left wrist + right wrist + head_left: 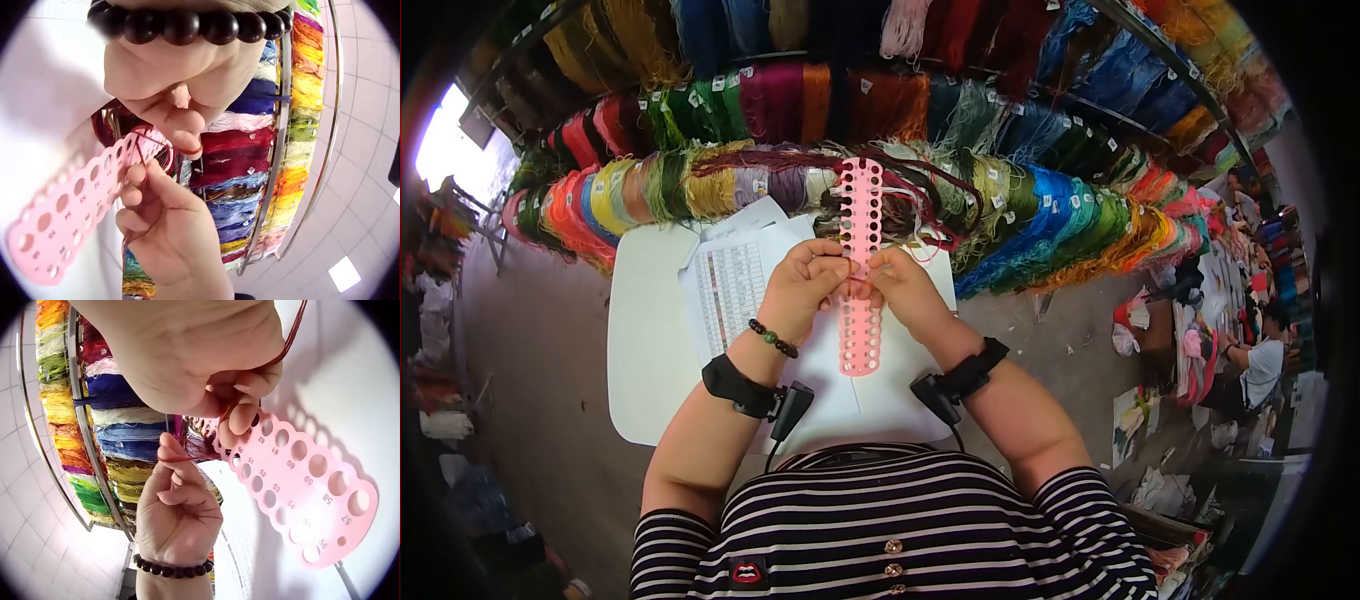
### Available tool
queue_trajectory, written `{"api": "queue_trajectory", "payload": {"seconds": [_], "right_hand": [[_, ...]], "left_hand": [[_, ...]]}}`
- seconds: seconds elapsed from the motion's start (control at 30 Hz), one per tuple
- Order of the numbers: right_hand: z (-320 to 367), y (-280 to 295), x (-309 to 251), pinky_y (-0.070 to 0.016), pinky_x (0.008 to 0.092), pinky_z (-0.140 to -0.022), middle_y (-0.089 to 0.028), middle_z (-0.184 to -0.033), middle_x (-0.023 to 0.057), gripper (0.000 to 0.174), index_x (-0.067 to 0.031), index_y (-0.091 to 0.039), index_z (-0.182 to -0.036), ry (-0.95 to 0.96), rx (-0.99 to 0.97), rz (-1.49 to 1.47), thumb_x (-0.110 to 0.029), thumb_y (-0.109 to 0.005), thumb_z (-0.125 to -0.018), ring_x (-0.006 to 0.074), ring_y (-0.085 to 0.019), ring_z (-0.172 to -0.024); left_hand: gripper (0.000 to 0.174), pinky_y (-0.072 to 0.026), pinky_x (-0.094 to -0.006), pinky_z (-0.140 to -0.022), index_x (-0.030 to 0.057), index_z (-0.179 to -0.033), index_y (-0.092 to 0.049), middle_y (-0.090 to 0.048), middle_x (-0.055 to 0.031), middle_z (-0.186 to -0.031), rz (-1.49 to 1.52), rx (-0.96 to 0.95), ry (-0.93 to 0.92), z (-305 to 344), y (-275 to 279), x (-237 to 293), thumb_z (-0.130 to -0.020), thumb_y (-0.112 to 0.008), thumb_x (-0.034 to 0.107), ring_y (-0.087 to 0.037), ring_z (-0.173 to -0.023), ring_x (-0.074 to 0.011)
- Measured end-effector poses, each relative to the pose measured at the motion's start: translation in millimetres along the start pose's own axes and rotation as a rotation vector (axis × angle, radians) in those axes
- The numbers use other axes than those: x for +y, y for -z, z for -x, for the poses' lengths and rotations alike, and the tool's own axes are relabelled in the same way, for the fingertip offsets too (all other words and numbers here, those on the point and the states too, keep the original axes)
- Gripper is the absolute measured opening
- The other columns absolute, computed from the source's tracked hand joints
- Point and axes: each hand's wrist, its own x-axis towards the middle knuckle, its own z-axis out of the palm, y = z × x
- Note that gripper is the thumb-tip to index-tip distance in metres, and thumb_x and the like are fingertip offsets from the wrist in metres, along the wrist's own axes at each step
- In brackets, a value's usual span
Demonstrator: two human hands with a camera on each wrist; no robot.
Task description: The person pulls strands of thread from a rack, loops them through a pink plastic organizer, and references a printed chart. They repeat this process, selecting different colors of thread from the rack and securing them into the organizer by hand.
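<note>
A long pink card [861, 340] with numbered round holes along both edges lies lengthwise in front of the person, over white paper. Dark red thread [292, 334] crosses it near the middle. The left hand [805, 285] pinches one part of the thread between thumb and curled fingers, at the card's left edge. On the other edge, the right hand [908, 292] pinches another part of the thread. In the left wrist view the thread [164, 142] stretches between the two hands [178, 240] above the card [69, 206]. Red and dark threads bunch at the card's far end.
Printed sheets [730, 290] lie left of the card on a white table [640, 340]. Racks of coloured thread skeins [790, 190] curve around the table's far side. At the right are another person [1262, 365] and piled materials.
</note>
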Motion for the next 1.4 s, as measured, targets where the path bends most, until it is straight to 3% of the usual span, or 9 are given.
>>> {"api": "queue_trajectory", "payload": {"seconds": [0.2, 0.33, 0.47, 0.63, 0.77, 0.93, 1.1, 1.2, 1.4], "right_hand": [[15, 4, -16, -0.0481, 0.0248, -0.062, -0.063, -0.082, 0.0099, 0.014, -0.0038, -0.051, -0.104, -0.074, -0.009, -0.338, -0.01, -0.054, -0.092, 0.0133, -0.06, -0.071], [13, 8, 3, -0.0425, 0.02, -0.057, -0.063, -0.077, 0.0008, 0.02, -0.0057, -0.059, -0.099, 0.206, 0.367, 0.486, -0.02, -0.066, -0.087, 0.0064, -0.054, -0.062], [8, 7, 0, -0.04, 0.0193, -0.053, -0.062, -0.07, -0.0015, 0.014, -0.005, -0.063, -0.091, -0.126, 0.066, 0.159, -0.019, -0.064, -0.089, 0.0048, -0.05, -0.056], [1, 25, 12, -0.0372, 0.0188, -0.05, -0.062, -0.07, -0.0028, 0.012, -0.0048, -0.064, -0.088, -0.084, 0.048, 0.126, -0.016, -0.061, -0.091, 0.0033, -0.049, -0.054], [4, 32, 10, -0.0388, 0.0205, -0.05, -0.063, -0.07, -0.0002, 0.009, -0.0019, -0.063, -0.089, -0.058, 0.066, 0.11, -0.011, -0.063, -0.089, 0.0051, -0.052, -0.056], [-1, 30, 21, -0.0386, 0.0203, -0.051, -0.062, -0.071, -0.0013, 0.011, -0.001, -0.062, -0.093, -0.028, 0.14, 0.126, -0.011, -0.063, -0.089, 0.0048, -0.052, -0.057], [9, 24, 27, -0.0427, 0.0193, -0.061, -0.064, -0.08, 0.0012, 0.02, 0.0018, -0.058, -0.104, 0.068, 0.22, 0.077, -0.013, -0.062, -0.091, 0.005, -0.055, -0.068], [20, 23, 31, -0.0419, 0.018, -0.069, -0.062, -0.088, -0.0001, 0.023, 0.0014, -0.057, -0.107, 0.074, 0.226, 0.033, -0.015, -0.061, -0.092, 0.0039, -0.054, -0.075], [30, 13, 52, -0.0432, 0.0172, -0.065, -0.063, -0.095, 0.0018, 0.031, 0.0037, -0.055, -0.116, 0.245, 0.294, 0.229, -0.012, -0.061, -0.09, 0.0038, -0.051, -0.074]], "left_hand": [[0.045, -0.046, -0.0194, -0.06, 0.0002, -0.122, -0.048, -0.064, -0.0026, -0.088, -0.195, -0.094, -0.121, -6, -13, -24, -0.08, -0.064, -0.002, -0.058, -0.072, -0.0074], [0.053, -0.0451, -0.0242, -0.06, 0.0019, -0.124, -0.049, -0.056, 0.0019, -0.079, -0.493, -0.111, -0.196, -1, -6, -25, -0.074, -0.067, -0.004, -0.052, -0.07, -0.006], [0.028, -0.0432, -0.0257, -0.056, 0.0065, -0.108, -0.062, -0.056, -0.001, -0.068, -0.879, 0.29, -0.452, 6, 3, -10, -0.08, -0.062, 0.004, -0.051, -0.06, -0.0078], [0.033, -0.0335, -0.0167, -0.052, 0.0073, -0.116, -0.061, -0.058, 0.0059, -0.075, -0.346, 0.334, -0.097, 45, 79, 63, -0.098, -0.041, 0.027, -0.051, -0.068, -0.0024], [0.035, -0.0435, -0.0185, -0.061, -0.0021, -0.119, -0.054, -0.061, -0.0007, -0.084, 0.109, 0.23, -0.38, 85, 188, 109, -0.098, -0.049, 0.025, -0.058, -0.077, -0.0074], [0.042, -0.0494, -0.0325, -0.079, 0.0018, -0.131, -0.043, -0.06, -0.0081, -0.111, -0.048, 0.835, -0.33, 127, 267, 107, -0.095, -0.055, 0.021, -0.056, -0.101, -0.0159], [0.03, -0.0472, -0.0207, -0.068, 0.0061, -0.116, -0.063, -0.067, -0.0007, -0.099, -0.634, 0.558, -0.026, 143, 194, 37, -0.087, -0.063, 0.012, -0.061, -0.081, -0.0087], [0.03, -0.0511, -0.0242, -0.069, 0.0068, -0.106, -0.069, -0.062, -0.0087, -0.1, -1.109, 0.261, -0.289, 150, 145, 13, -0.078, -0.066, -0.001, -0.06, -0.079, -0.0148], [0.028, -0.0512, -0.0324, -0.074, 0.0112, -0.104, -0.07, -0.059, -0.01, -0.101, -1.124, 0.224, -0.17, 162, 126, -6, -0.077, -0.069, 0.007, -0.061, -0.084, -0.0246]]}}
